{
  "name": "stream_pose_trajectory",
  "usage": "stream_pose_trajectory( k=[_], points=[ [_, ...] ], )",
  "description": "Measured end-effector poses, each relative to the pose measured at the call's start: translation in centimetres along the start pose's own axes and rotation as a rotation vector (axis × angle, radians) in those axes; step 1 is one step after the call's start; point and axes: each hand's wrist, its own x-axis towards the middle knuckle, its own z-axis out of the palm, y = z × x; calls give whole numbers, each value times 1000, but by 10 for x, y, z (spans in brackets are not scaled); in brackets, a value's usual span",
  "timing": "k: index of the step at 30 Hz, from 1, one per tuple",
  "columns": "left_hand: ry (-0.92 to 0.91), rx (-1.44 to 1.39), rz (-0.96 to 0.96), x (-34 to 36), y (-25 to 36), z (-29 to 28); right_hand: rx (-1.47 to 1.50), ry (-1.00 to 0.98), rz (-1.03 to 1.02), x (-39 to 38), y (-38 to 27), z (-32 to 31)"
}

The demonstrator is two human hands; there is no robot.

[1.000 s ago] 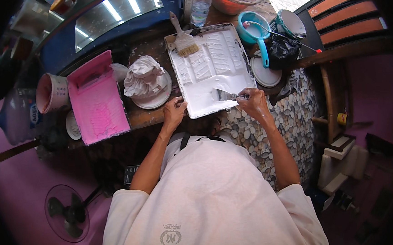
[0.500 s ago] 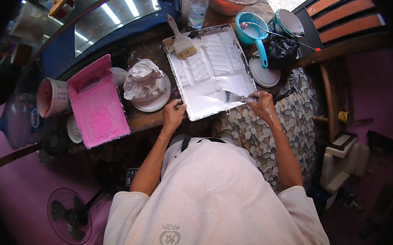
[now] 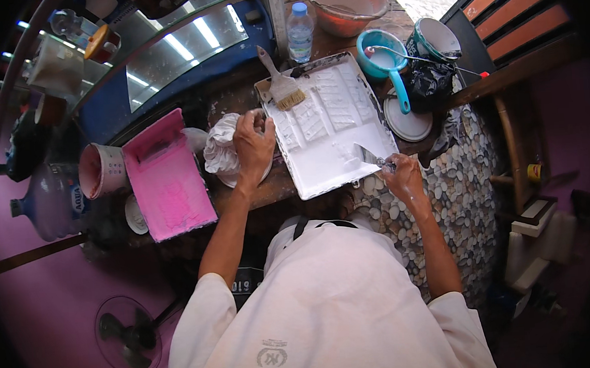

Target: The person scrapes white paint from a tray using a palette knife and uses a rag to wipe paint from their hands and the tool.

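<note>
- I see the right hand (image 3: pixel 406 175) closed snugly around the handle of a scraper (image 3: pixel 373 158).
- The scraper's blade points far and left, over the near right part of the white paint tray (image 3: pixel 329 187); I cannot tell whether it touches the paint.
- The left hand (image 3: pixel 254 142) is partly curled just left of that tray, overlapping a crumpled cloth (image 3: pixel 220 146) in my view; I cannot tell if it grips anything.
- A brush (image 3: pixel 283 87) lies across the tray's far left corner.
- Farther left I have a pink tray (image 3: pixel 194 165); far right, a blue dipper (image 3: pixel 396 81).
</note>
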Motion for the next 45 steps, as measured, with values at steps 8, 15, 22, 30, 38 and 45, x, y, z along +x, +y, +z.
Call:
stream_pose_trajectory(
  k=[8, 15, 22, 30, 38, 45],
  points=[
    [-440, 327, -98, 155, -99, 55, -47, -24, 152, -8, 4, 0],
    [-823, 78, -346, 180, -106, 89, -44, 3, 227, -21, 2, 0],
    [-978, 54, -218, 190, -115, 91, 14, -18, 291, -16, 7, -1],
    [-1032, -82, -86, 189, -113, 89, 90, 70, 456, -28, -9, 11],
    [-930, -178, -62, 184, -125, 93, 86, 110, 506, -39, -28, 22],
    [-920, -313, -89, 180, -115, 82, 9, 226, 452, -36, -43, 18]
  ],
)
